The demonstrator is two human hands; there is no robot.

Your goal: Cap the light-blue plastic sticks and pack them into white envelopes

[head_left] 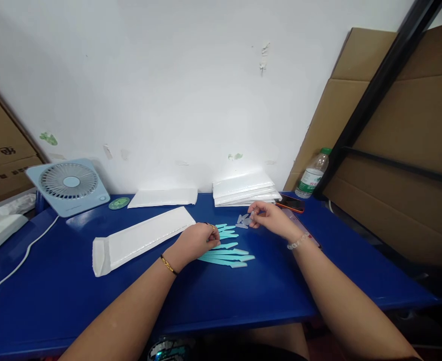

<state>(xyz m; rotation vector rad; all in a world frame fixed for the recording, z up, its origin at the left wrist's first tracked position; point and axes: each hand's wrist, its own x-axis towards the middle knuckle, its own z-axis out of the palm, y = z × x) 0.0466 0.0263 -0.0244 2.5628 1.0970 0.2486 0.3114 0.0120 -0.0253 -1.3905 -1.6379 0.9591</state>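
Observation:
Several slim teal eyebrow razors (226, 257) lie fanned out on the blue table. My left hand (197, 243) is closed over them, thumb and forefinger pinching one razor (228, 245); its handle is hidden under the hand. Just beyond the razors sits a small pile of translucent blade caps (242, 225). At this pile my right hand (266, 218) is closed, its fingertips pinched on a small translucent cap (252, 216). To the left of my left hand lies a long white padded envelope (145, 238) with its flap folded open toward the left.
Against the wall are a stack of white envelopes (243, 188) and a single one (163, 197). A phone (291, 203) and a water bottle (313, 175) stand at right. On the left are a blue fan (70, 185), a green round card (119, 203) and a white cable (25, 255).

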